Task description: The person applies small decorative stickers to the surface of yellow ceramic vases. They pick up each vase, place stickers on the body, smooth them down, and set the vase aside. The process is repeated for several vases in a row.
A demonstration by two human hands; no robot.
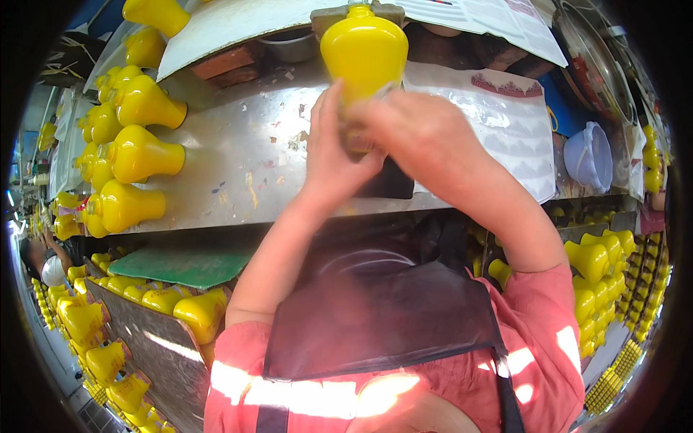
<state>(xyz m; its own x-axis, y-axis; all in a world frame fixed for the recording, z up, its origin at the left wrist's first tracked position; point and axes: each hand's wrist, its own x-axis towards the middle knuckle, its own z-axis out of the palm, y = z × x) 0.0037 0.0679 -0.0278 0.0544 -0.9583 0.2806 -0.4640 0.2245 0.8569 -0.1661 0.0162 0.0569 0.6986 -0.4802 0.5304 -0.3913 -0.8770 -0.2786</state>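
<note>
A glossy yellow vase point(364, 54) lies with its neck away from me, held at a small grey stand point(328, 18) at the far edge of the metal table. My left hand point(336, 148) supports the vase's near, narrower end, its thumb and fingers curled around it. Blurred by motion, my right hand point(426, 137) is bent over the same end, fingers pinched against its surface. A small greyish edge shows at those fingers, too smeared to name. The lower end of the vase is mostly hidden by both hands.
Several yellow vases point(148, 154) stand along the table's left side. Right of my hands lies a white printed sheet point(491, 137), beyond which is a pale blue bucket point(588, 157). A green board point(180, 265) and more vases are below left. Another person point(54, 263) is far left.
</note>
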